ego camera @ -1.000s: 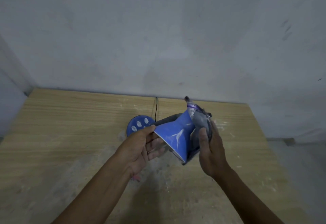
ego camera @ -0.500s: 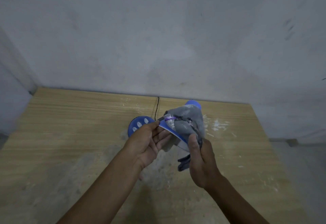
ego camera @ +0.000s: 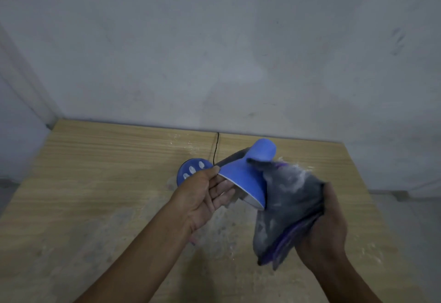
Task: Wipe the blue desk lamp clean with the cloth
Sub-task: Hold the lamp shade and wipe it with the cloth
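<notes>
I hold the blue desk lamp (ego camera: 243, 178) by the rim of its shade: my left hand (ego camera: 205, 197) has its thumb on the outer blue face at the rim's far-left edge and its fingers (ego camera: 224, 190) curled under, into the pale inside of the shade. The shade is tilted, with its wide mouth turned down and toward me and its narrow rounded cap pointing up and away from me.

My right hand (ego camera: 322, 228) is to the right of the shade, well apart from my left, and grips a bunched grey cloth (ego camera: 286, 207) with purple edging. The cloth is blurred, so I cannot tell how each finger lies on it, but the hand is closed around its right and lower part. The cloth's upper left edge lies against the right side of the shade and reaches up to just below the cap; its lower end hangs loose below the shade's mouth.

The lamp's round blue base (ego camera: 193, 171), with pale oval buttons, stands on the wooden table (ego camera: 95, 183) just left of the shade, partly behind my left thumb. A thin black cord (ego camera: 216, 145) runs from beside the base toward the wall (ego camera: 214, 52) behind the lamp. Pale dust marks the table under and around the lamp.
</notes>
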A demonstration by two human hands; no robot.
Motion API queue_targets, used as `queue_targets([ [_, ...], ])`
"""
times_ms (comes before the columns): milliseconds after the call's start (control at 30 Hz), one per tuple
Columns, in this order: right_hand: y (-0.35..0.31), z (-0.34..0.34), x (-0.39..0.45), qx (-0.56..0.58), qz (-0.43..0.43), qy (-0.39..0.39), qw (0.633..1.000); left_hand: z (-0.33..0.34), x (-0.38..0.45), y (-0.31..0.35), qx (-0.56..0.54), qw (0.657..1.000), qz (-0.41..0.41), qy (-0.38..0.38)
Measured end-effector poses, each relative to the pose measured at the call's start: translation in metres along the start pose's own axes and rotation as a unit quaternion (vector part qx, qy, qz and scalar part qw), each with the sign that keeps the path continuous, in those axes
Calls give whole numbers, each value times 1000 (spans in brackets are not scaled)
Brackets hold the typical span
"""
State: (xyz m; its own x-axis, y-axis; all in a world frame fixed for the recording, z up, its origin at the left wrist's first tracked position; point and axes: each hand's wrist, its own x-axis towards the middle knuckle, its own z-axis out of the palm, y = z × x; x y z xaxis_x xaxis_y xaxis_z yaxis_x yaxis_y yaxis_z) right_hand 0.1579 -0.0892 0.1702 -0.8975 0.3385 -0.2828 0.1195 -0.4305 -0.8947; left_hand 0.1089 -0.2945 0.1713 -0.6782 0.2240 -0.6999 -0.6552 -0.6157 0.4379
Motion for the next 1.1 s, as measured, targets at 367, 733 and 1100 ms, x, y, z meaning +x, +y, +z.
queue_targets([
  [367, 2, 43, 2, -245, -91, -117, 958, -1, -5, 1, -7, 1000, 7, 3],
  [733, 27, 15, -30, -9, 27, -8, 1000, -6, -3, 11, -76, 996, 39, 21],
  [1100, -24, 21, 25, 64, -25, 36, 997, -26, -5, 6, -33, 999, 9, -7],
])
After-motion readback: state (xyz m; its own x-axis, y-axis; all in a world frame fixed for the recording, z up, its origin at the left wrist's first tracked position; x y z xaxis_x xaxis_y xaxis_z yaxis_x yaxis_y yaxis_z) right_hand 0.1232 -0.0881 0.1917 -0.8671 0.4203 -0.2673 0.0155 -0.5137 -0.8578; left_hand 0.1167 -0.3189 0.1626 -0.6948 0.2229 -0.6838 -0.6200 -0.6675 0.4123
